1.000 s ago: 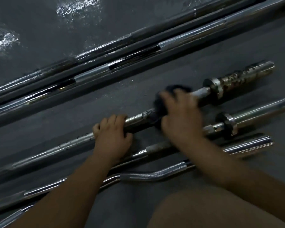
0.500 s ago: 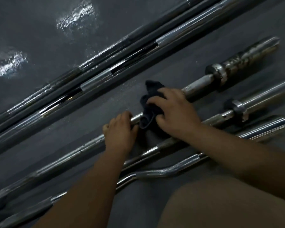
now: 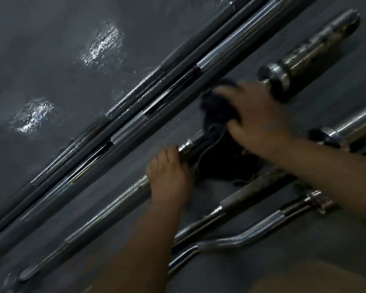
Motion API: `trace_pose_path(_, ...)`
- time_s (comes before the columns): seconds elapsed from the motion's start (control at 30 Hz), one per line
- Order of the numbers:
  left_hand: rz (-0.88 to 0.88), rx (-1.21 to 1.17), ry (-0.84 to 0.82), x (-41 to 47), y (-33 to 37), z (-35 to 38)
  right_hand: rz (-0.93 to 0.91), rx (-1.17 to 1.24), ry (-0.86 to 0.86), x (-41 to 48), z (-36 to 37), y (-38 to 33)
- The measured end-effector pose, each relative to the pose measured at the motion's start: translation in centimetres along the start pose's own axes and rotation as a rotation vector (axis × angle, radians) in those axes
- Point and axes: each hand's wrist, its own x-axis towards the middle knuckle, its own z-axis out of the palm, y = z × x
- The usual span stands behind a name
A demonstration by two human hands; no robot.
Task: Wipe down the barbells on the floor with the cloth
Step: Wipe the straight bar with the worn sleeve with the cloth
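Barbell being wiped: the barbell (image 3: 106,210) lies flat on the floor (image 3: 51,49), running on a diagonal from lower left to upper right. Its chrome shaft has a knurled band just above the left hand.
Barbell end: a thick sleeve (image 3: 315,51), dull and blotchy, sits at the upper right behind a bright round collar (image 3: 270,75).
Cloth: the dark cloth (image 3: 216,111) is bunched over the shaft just below the collar. Loose folds and frayed threads hang down towards the next bar.
Right hand: the right hand (image 3: 258,117) is blurred. Its fingers and thumb curve over the cloth and hold it against the shaft.
Left hand: the left hand (image 3: 169,176) has its fingers wrapped over the shaft, gripping it just below the cloth.
Count, upper group: at least two long bars (image 3: 127,127) lie side by side above the worked one, parallel to it, in chrome and dark bands. I cannot tell the exact number.
Count, lower group: a second barbell (image 3: 251,190) with a rough, rusty knurled grip lies just below, and below that is one curl bar (image 3: 247,235) with a bent, knurled shaft.
Count, hands and cloth: two hands, one cloth.
Floor: dark and matte, with two bright patches (image 3: 101,45) at the upper left.
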Motion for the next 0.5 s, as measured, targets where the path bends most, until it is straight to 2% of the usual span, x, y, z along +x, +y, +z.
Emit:
trace_pose_path(0.07, -0.022, 0.013, -0.007, 0.1, 0.1, 0.3, 0.173, -0.124, 0.104, -0.7, 0.4, 0.6)
trace_pose_path(0.1, -0.031, -0.003, -0.030, 0.3, -0.1, 0.1, 0.174, -0.164, 0.107, -1.2, 1.5, -0.1)
trace_pose_path(0.17, -0.031, -0.022, -0.120, 0.8, -0.3, -0.9, 0.044, -0.109, 0.021, -2.1, 3.9, -2.6)
trace_pose_path(0.2, -0.032, -0.029, -0.181, 1.2, -0.4, -1.4, -0.064, -0.059, -0.074, -2.1, 4.5, -3.8)
trace_pose_path(0.27, -0.050, -0.039, -0.275, 1.8, -0.5, -2.0, -0.267, -0.014, -0.248, -1.4, 3.5, -4.8)
trace_pose_path(0.3, -0.055, -0.051, -0.289, 1.9, -0.6, -2.2, -0.295, 0.002, -0.256, -0.7, 2.5, -4.4)
trace_pose_path(0.33, -0.048, -0.064, -0.276, 1.9, -0.6, -2.2, -0.238, 0.008, -0.216, 0.0, 1.4, -3.6)
trace_pose_path(0.43, -0.033, -0.071, -0.234, 1.4, -0.6, -2.0, 0.148, -0.024, 0.046, 0.8, -0.7, -0.4)
trace_pose_path(0.5, -0.035, -0.066, -0.255, 1.5, -0.6, -2.2, 0.191, -0.141, 0.071, -0.6, 0.8, -0.9)
